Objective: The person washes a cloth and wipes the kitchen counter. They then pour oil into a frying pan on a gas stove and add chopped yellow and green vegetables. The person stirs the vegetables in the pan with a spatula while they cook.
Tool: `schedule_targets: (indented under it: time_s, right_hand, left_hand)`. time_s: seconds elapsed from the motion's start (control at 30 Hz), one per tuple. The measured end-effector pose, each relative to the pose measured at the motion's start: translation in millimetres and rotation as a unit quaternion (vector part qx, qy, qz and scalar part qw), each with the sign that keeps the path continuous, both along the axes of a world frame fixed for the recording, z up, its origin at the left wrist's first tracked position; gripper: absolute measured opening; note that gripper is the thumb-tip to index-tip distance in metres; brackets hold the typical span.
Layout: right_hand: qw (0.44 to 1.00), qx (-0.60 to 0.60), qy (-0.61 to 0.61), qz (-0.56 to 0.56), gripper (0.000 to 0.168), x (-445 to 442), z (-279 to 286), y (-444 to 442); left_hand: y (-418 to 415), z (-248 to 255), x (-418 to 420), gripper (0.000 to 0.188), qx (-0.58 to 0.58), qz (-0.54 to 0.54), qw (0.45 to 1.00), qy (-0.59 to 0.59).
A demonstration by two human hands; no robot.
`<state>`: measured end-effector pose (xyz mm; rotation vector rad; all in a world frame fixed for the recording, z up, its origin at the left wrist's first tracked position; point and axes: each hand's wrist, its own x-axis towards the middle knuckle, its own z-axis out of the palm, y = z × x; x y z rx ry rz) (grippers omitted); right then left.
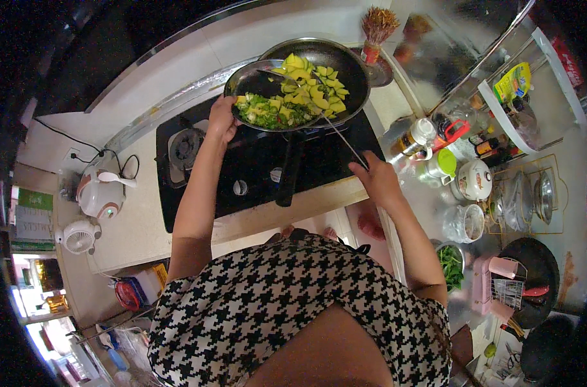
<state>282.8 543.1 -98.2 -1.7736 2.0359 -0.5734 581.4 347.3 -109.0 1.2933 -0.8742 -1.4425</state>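
Note:
My left hand [223, 118] grips the left rim of a round metal plate [247, 86], which is held tilted over a dark frying pan [355, 72]. On the plate lie chopped green pieces [264, 113] and yellow-green vegetable slices. More slices, green-edged and perhaps squash [339, 92], lie in the pan. My right hand [379, 178] holds the thin metal handle of a cooking utensil [344, 138]. Its head reaches in among the slices and is mostly hidden. Toward me points the pan's black handle [290, 169], over the black gas cooktop [255, 159].
Left of the cooktop stand a white rice cooker [100, 193] and a small white fan [79, 237]. Along the right counter are a green-lidded jug [441, 166], a lidded white pot [473, 180], a bowl of leafy greens [450, 266] and a wire rack [559, 198].

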Motion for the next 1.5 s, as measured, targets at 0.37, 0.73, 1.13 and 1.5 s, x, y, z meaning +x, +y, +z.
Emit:
schedule_targets:
  time_s: [0.37,0.73,1.13,1.5]
  right_hand:
    - [0.999,-0.039,-0.002,-0.027,0.047,-15,-5,-4]
    - [0.996,0.015,-0.09,0.026,0.046,-14,8,33]
    - [0.995,-0.073,0.063,-0.002,0.043,-22,-3,5]
    - [0.974,-0.176,0.139,0.028,0.037,-13,28,-12]
  left_hand:
    - [10,8,-3,0.019,-0.001,0.039,0.999,0.008]
    - [-9,-20,11,0.02,-0.058,0.053,0.994,0.073]
    - [-5,-8,8,0.025,-0.069,0.029,0.996,0.037]
    - [2,3,16,0.017,-0.061,0.006,0.998,-0.016]
